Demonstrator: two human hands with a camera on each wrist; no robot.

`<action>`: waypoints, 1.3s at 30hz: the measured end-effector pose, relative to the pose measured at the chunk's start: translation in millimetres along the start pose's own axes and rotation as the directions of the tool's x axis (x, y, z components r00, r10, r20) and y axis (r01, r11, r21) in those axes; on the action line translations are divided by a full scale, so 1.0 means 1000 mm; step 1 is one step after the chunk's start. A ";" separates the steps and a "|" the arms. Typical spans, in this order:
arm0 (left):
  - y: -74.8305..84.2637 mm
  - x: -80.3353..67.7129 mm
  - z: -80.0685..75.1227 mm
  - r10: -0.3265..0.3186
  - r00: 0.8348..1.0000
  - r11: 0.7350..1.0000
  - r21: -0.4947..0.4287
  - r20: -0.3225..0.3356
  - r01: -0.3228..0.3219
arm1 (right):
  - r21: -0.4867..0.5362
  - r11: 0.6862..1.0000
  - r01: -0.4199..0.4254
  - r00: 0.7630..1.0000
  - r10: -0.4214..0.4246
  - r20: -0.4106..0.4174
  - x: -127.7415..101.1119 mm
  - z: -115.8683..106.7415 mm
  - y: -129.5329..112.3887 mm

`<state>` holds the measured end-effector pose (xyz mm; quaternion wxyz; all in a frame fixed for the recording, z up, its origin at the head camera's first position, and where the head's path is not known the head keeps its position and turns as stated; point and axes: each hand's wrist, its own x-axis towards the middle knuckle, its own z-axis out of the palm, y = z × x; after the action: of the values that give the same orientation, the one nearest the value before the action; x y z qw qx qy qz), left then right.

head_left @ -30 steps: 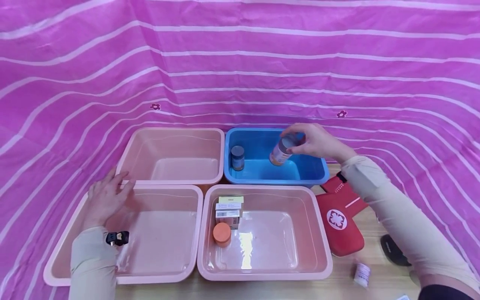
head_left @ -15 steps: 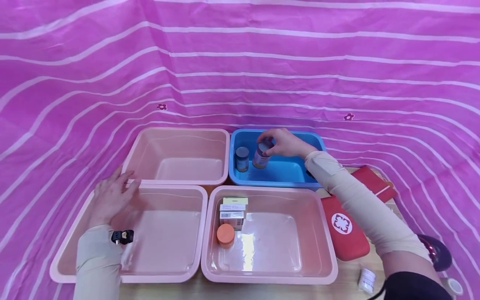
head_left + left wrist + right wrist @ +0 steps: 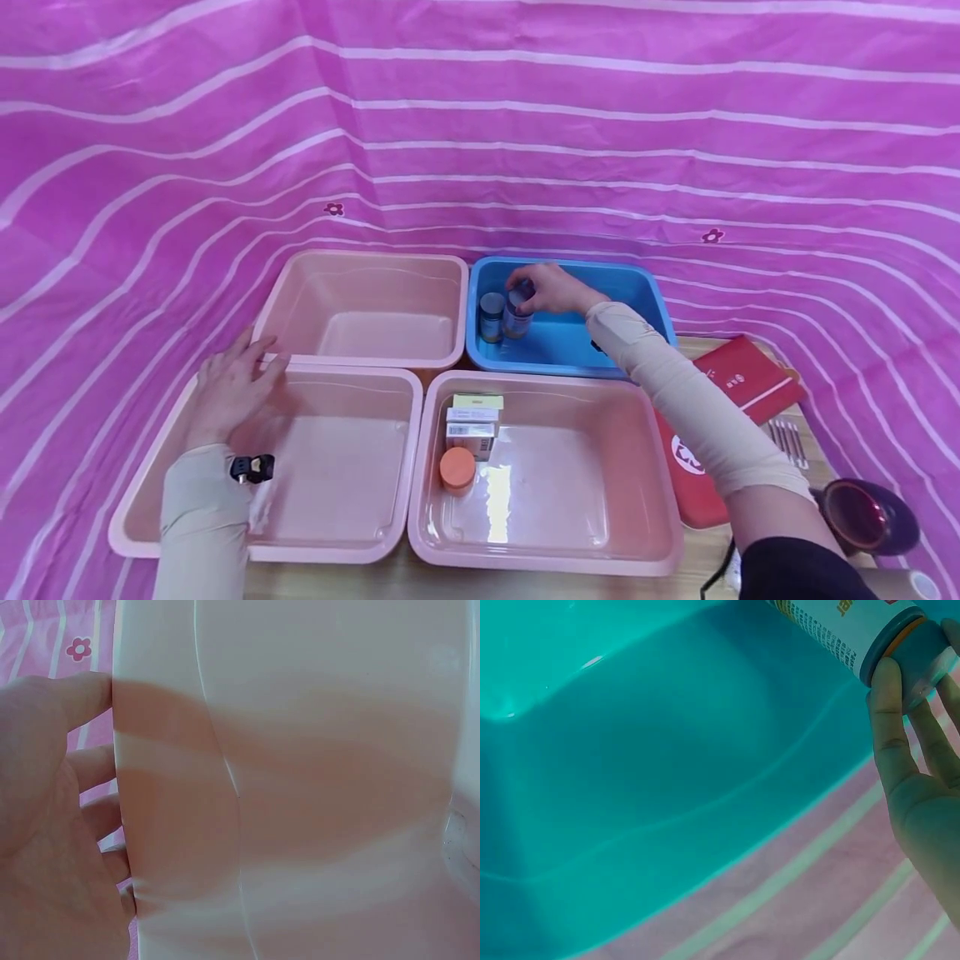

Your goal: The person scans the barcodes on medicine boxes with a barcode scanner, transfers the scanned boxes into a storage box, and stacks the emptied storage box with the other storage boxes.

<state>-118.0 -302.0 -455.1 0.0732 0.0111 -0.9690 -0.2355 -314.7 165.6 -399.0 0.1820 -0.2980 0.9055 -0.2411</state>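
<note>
gripping a bottle inside the blue bin

reaching across the bins, the right hand [image 3: 551, 287] is inside the blue bin [image 3: 637, 283], its fingers [image 3: 889, 712] curled over the dark cap of a small bottle [image 3: 516, 312] with a white printed label. that bottle stands upright on the blue floor, just beside a second bottle [image 3: 491, 317] of the same kind, at the bin's left end; whether the two touch cannot be told. the right wrist view shows the held bottle [image 3: 847, 630] close up, with the fingertips wrapped over the cap's edge.

the left hand [image 3: 236, 392] lies with straight, spread fingers on the far rim of the near-left pink bin [image 3: 337, 542], holding nothing. the left wrist view shows those fingers [image 3: 90, 769] against the bin's pale wall.

beyond it sits the far-left pink bin [image 3: 360, 262], beside the blue one. the near-right pink bin [image 3: 540, 558] holds a stack of small boxes [image 3: 471, 421] at its left side, and an orange-capped jar [image 3: 457, 471] just in front of them.

on the wooden table to the right lie a red pouch [image 3: 742, 379], a red first-aid case [image 3: 686, 487] partly hidden by the right forearm, and a dark round object [image 3: 870, 517] near the table's right edge. a pink striped cloth [image 3: 480, 125] backs everything.
</note>
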 end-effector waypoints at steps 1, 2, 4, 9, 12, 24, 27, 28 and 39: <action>0.000 0.000 0.000 0.000 1.000 1.000 0.001 0.001 0.000 | 0.000 1.000 -0.007 1.000 0.007 0.007 0.002 0.002 0.000; 0.001 -0.001 0.000 -0.001 1.000 1.000 0.000 0.002 0.001 | -0.003 1.000 -0.016 1.000 0.016 0.015 0.004 0.003 0.001; 0.002 -0.001 0.000 -0.001 1.000 1.000 0.000 0.003 0.001 | -0.006 0.999 -0.031 0.999 0.031 0.029 0.006 0.007 0.002; 0.005 -0.004 0.001 0.000 1.000 1.000 0.000 -0.008 0.000 | -0.029 0.999 -0.044 0.998 0.045 0.047 0.010 0.014 0.006; 0.006 -0.004 0.000 0.002 1.000 1.000 -0.001 -0.010 -0.002 | -0.060 0.997 -0.038 0.998 0.041 0.050 0.010 0.019 0.009; 0.012 -0.004 -0.002 0.004 1.000 1.000 -0.006 0.017 -0.004 | -0.054 0.995 -0.079 0.995 0.082 0.054 0.009 0.035 0.011; 0.013 -0.005 -0.003 0.004 1.000 1.000 -0.008 0.020 -0.003 | -0.072 0.995 -0.075 0.995 0.080 0.055 0.010 0.039 0.015; 0.013 -0.005 -0.003 0.003 1.000 1.000 -0.007 0.022 -0.003 | -0.080 0.994 -0.072 0.995 0.077 0.058 0.010 0.041 0.017; 0.016 0.001 -0.002 0.000 0.999 1.000 -0.010 0.051 0.001 | -0.105 0.988 -0.110 0.990 0.118 0.075 0.005 0.045 0.018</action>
<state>-118.1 -289.3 -445.8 0.0486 0.0049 -0.9693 -0.2408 -305.3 160.8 -446.2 0.2167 -0.2639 0.9240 -0.1723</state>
